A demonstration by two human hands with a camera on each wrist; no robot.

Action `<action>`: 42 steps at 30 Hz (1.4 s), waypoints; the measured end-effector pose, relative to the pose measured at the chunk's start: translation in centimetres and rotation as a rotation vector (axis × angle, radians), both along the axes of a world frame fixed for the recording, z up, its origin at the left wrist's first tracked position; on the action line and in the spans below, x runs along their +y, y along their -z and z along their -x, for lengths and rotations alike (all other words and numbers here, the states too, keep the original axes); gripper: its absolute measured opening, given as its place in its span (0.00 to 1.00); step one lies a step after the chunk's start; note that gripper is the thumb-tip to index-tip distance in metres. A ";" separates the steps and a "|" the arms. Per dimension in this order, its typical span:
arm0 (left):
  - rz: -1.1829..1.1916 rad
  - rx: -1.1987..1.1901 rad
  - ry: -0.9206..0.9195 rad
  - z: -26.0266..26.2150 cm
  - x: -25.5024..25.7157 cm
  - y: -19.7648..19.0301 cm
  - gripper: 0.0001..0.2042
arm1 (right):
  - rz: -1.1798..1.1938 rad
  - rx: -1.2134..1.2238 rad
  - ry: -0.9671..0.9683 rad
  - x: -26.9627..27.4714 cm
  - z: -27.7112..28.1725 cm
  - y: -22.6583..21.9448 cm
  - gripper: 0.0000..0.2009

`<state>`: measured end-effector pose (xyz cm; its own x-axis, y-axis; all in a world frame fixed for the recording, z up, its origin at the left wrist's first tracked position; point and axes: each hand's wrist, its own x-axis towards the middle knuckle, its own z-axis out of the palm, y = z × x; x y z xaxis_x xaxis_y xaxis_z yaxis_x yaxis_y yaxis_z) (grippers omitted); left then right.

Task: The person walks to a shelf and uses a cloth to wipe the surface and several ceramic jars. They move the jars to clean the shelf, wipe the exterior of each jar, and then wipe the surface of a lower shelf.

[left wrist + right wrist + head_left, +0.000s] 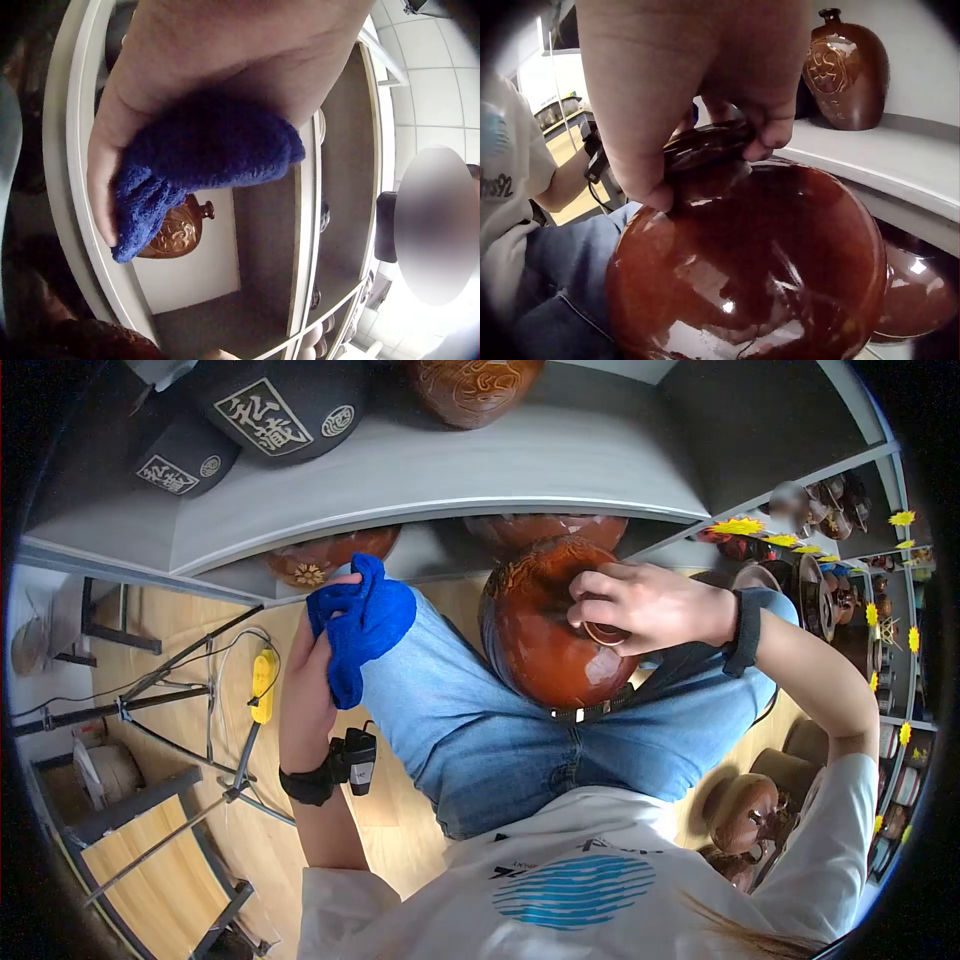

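Observation:
A round, glossy reddish-brown jar (540,640) with carved decoration on its shoulder stands between the person's thighs. The right hand (645,605) grips it by the mouth; in the right wrist view, thumb and fingers curl round the dark neck (709,150) of the jar. Bunched in the left hand (314,645) is a blue cloth (372,615), held over the left knee, apart from the jar. The left wrist view shows the fluffy cloth (210,150) under the palm, with most of the fingers hidden by it.
Ahead is a grey shelf (450,470) bearing black jars (270,415) and a carved brown jar (475,385). More brown jars (545,530) sit on the level beneath. Black stand legs (165,695) and a yellow power strip (263,685) are at left; stacked pots (745,805) at right.

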<state>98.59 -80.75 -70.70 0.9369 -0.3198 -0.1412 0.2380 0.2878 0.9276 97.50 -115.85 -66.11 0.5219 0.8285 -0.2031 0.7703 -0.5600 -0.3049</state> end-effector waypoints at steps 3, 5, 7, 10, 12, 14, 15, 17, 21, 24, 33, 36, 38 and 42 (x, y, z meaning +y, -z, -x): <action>-0.036 0.005 -0.023 0.2 -0.3 -0.7 0.17 | 0.032 0.008 0.001 -0.1 -0.1 1.1 0.27; -0.040 0.005 -0.017 0.1 -0.3 -0.8 0.17 | 0.041 0.009 0.001 0.0 -0.1 1.8 0.27; -0.040 0.004 -0.012 -0.1 -0.3 -0.8 0.17 | 0.051 0.008 -0.001 -0.1 -0.1 2.4 0.27; -0.043 0.027 -0.024 -0.2 -0.5 -0.8 0.17 | 0.034 0.028 0.001 -0.4 0.0 3.5 0.28; -0.050 0.049 -0.038 -0.3 -0.6 -0.7 0.17 | 0.042 0.019 -0.012 -0.5 0.1 4.2 0.28; -0.061 0.030 0.010 -0.6 -0.8 -0.7 0.17 | 0.040 0.027 0.001 -0.6 0.1 4.9 0.28; -0.061 0.029 0.013 -0.6 -0.8 -0.7 0.17 | 0.039 0.036 0.009 -0.6 0.1 5.3 0.27; -0.037 0.006 0.029 -0.6 -1.0 -0.7 0.17 | 0.048 0.037 0.008 -0.7 0.1 6.0 0.27; -0.040 -0.001 0.054 -0.8 -1.2 -0.9 0.17 | 0.077 0.045 0.017 -0.6 -0.1 6.8 0.28; -0.078 0.020 0.036 -0.7 -1.1 -1.1 0.17 | 0.065 0.076 0.016 -0.3 -0.4 7.4 0.28; -0.102 0.033 0.014 -1.0 -1.0 -0.6 0.17 | 0.107 0.120 -0.006 -0.2 -0.2 11.0 0.27; -0.092 0.048 0.019 -1.0 -1.1 -0.7 0.17 | 0.189 0.166 -0.035 0.0 -0.3 12.1 0.29; -0.105 0.042 0.005 -1.0 -1.2 -0.9 0.17 | 0.175 0.143 -0.046 0.0 -0.2 13.4 0.28; -0.097 0.047 0.011 -1.1 -1.1 -0.7 0.17 | 0.152 0.105 -0.064 0.2 -0.3 14.8 0.24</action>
<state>99.67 -81.83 -70.03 0.9251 -0.3125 -0.2156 0.2844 0.1943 0.9388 97.85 -115.66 -80.89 0.4387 0.8149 -0.3788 0.7741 -0.5568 -0.3012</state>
